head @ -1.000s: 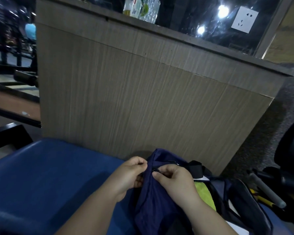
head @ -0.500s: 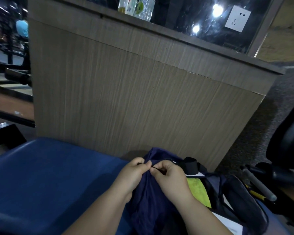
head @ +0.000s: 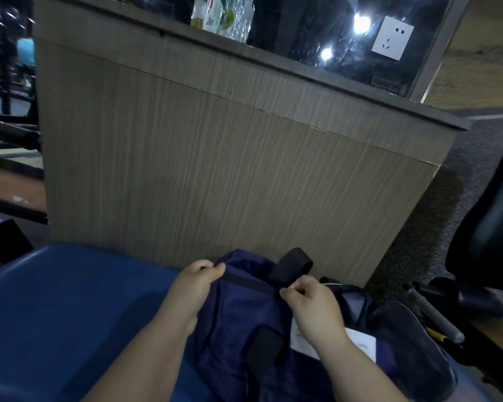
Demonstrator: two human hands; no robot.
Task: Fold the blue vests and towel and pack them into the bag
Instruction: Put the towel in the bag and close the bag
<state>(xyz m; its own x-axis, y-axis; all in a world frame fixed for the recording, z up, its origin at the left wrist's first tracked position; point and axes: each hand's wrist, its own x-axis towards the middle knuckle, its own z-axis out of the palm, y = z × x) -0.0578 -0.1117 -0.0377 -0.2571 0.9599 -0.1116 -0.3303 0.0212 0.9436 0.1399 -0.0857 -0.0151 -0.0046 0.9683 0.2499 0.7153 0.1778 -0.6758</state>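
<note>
Navy cloth bag (head: 244, 320) on blue cushion (head: 70, 314): soft, light, slumps. Left hand (head: 192, 291) and right hand (head: 311, 306), each grip pinched tight on black top strip (head: 250, 282); best hold is probably there.

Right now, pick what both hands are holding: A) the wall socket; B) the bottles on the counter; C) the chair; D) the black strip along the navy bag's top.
D: the left hand and right hand each pinch an end of the black strip on the navy bag.
</note>
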